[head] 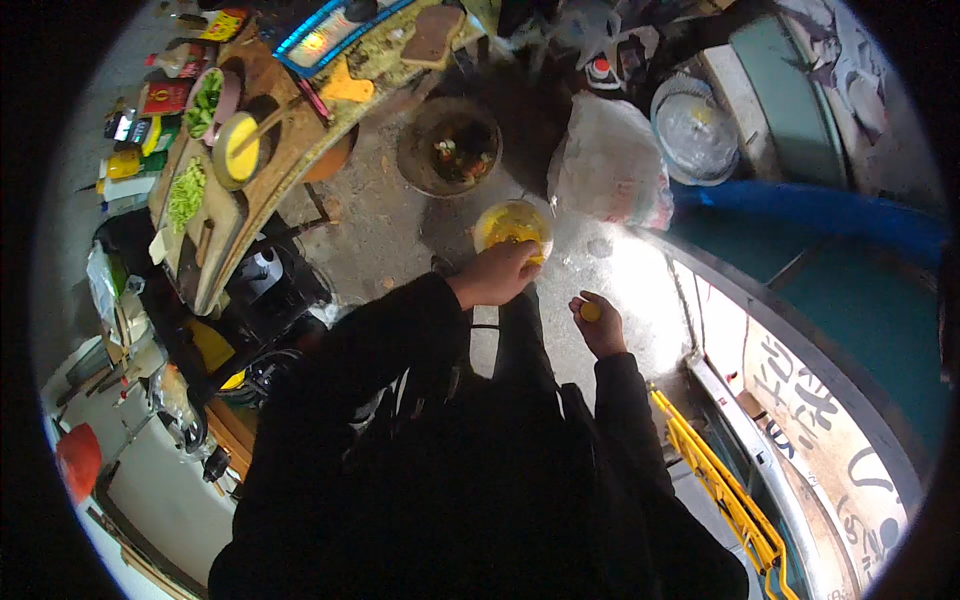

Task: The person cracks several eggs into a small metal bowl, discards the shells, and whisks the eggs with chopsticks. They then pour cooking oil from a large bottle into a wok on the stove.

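My left hand (501,276) is at the near rim of a round bowl (491,217) with yellow contents. Its fingers are curled, with a bit of yellow beside their tips; whether they grip the rim or a small piece is unclear. To the right and nearer my body, my right hand (602,330) holds a small round yellow object (590,311), palm partly turned up. Beyond the bowl, on the concrete floor, stands a larger round container (409,154) with dark mixed scraps inside.
At left, a wooden table (289,150) bears a cutting board (225,217) with chopped greens (187,193), a bowl of yellow liquid (241,146) and a cleaver-shaped yellow item (348,86). A white sack (615,161) stands ahead right; a yellow metal frame (720,487) is lower right.
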Motion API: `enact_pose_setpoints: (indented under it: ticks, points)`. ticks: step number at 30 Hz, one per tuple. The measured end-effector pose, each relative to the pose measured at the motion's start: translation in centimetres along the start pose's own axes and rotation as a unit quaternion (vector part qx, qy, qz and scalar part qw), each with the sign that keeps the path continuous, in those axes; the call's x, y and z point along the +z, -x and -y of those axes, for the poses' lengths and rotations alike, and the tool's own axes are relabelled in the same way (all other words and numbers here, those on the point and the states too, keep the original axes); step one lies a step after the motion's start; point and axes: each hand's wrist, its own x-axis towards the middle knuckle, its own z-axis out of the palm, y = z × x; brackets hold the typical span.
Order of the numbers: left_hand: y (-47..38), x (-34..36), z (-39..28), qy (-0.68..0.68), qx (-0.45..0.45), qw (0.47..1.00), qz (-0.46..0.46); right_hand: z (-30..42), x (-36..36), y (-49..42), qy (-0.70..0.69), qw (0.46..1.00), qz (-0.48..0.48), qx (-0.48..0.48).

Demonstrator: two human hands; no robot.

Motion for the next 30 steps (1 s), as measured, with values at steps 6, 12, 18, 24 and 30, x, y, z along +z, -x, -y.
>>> enact_pose_setpoints:
  ticks: [6,12,18,24,30]
  points:
    - [0.1,6.4,10.4,-0.002,-0.046,0.997,0.054,-2.3,5.6,-4.4,-0.431,0.884,0.008,0.181]
    - [-3.3,12.1,20.3,-0.056,-0.073,0.994,0.057,-3.5,9.6,-10.2,-0.359,0.921,-0.011,0.149]
    - [-5.3,15.4,26.7,-0.148,-0.061,0.986,0.035,-6.4,12.8,-15.4,-0.251,0.955,-0.004,0.156]
    - [-5.0,17.2,27.2,-0.162,-0.045,0.986,0.018,-8.2,15.5,-17.3,-0.275,0.95,-0.015,0.148]
    - [-2.9,19.0,27.5,-0.276,-0.02,0.961,0.003,-7.9,17.9,-18.9,-0.09,0.993,-0.072,-0.033]
